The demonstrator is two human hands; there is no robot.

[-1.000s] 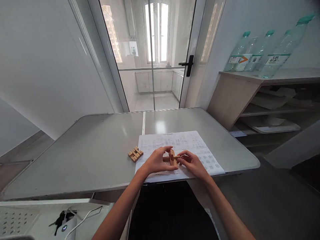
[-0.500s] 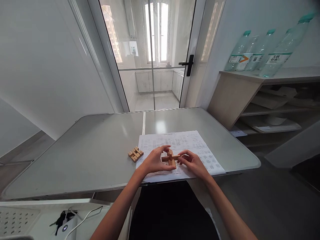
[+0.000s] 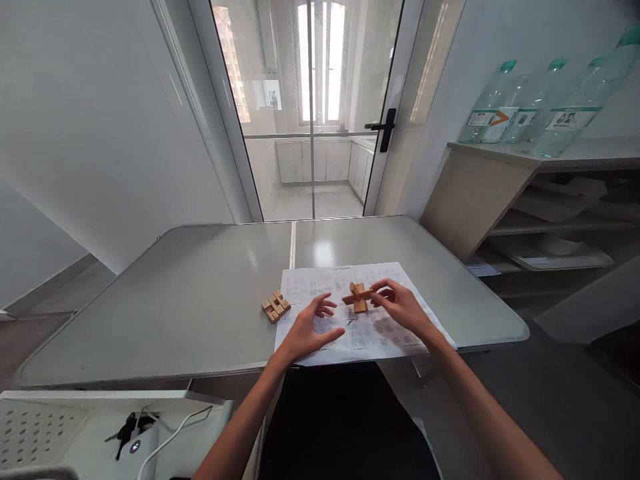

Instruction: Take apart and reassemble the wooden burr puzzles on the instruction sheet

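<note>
A wooden interlocking puzzle [image 3: 359, 298], its bars crossing one another, is pinched at its right end by my right hand [image 3: 397, 304]. The puzzle is over the printed sheet [image 3: 305, 283], and a shadow falls on the paper below and to its right. My left hand [image 3: 309, 330] is apart from it, on the left, with thumb and fingers spread and nothing between them. Left of the sheet, on the table, lies a second wooden block puzzle [image 3: 275, 307] made of short bars.
The grey table [image 3: 200, 293] has a seam down its middle. A white drawer [image 3: 205, 427] below the left front edge holds keys [image 3: 131, 427], a white device [image 3: 141, 448] and a cable. Clear bottles [image 3: 493, 110] stand on the wooden shelf [image 3: 480, 193] to the right.
My left hand has let go of the wooden puzzle and opened. My right hand has carried the puzzle up and to the right. The view has shifted slightly.
</note>
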